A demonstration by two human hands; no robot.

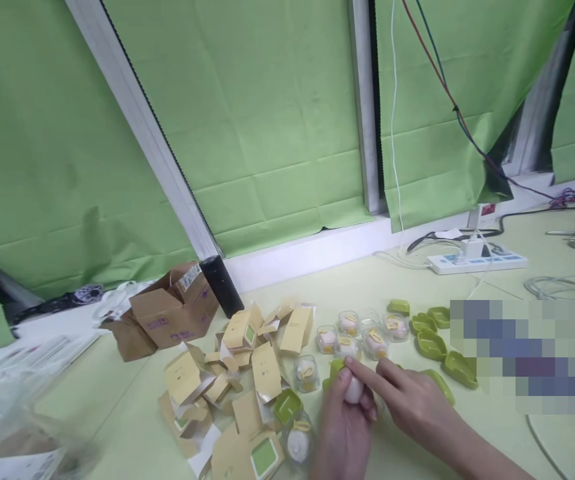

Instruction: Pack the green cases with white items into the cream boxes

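Observation:
Close to the bottom centre, my left hand point(346, 427) is closed around a small white round object point(354, 391), with its thumb along the near side. From the right, my right hand point(412, 395) reaches over it. Its index finger lies against the top of the object, beside my left thumb; its other fingers are curled and partly hidden. Just beyond my hands stand several clear plastic cups point(375, 343) with pinkish-white round pieces and yellow loops inside. Two similar cups with white pieces, a nearer cup point(298, 443) and a farther cup point(307, 373), stand left of my left hand.
Opened tan cardboard boxes point(267, 370) are heaped at left. Several green plastic trays point(431, 345) lie at right, and one green tray point(287, 405) sits by the boxes. Behind are a brown carton point(174, 310), a black cylinder point(221, 287) and a power strip point(477, 262) with cables.

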